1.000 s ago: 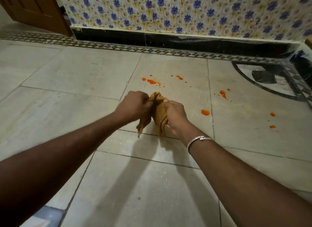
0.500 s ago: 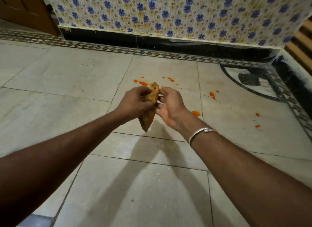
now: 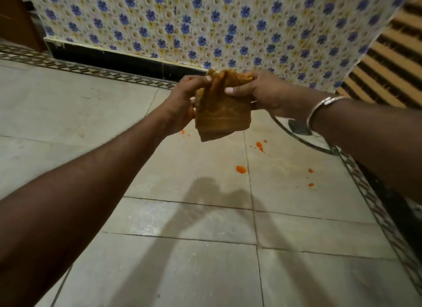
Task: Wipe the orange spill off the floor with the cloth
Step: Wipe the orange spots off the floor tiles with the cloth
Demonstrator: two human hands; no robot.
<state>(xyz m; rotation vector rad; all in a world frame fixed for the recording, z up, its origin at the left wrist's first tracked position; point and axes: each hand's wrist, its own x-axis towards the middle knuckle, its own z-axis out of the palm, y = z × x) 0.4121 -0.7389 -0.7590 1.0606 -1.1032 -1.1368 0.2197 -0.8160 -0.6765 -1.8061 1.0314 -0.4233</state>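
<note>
Both forearms are bare, with no sleeves showing. A thin, shiny silver metal bangle (image 3: 319, 108) circles the right wrist.

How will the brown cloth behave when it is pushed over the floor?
The brown cloth hangs in soft folds between both hands, so it is probably floppy and light. Pushed flat, it would likely bunch up rather than slide stiffly.

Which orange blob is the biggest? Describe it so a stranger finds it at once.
Start at the flowered wall and drop to the cloth held in both hands. Below it, slightly right, lies the blob, just left of a floor joint. It is rounder and fuller than the nearby streak and specks.
</note>
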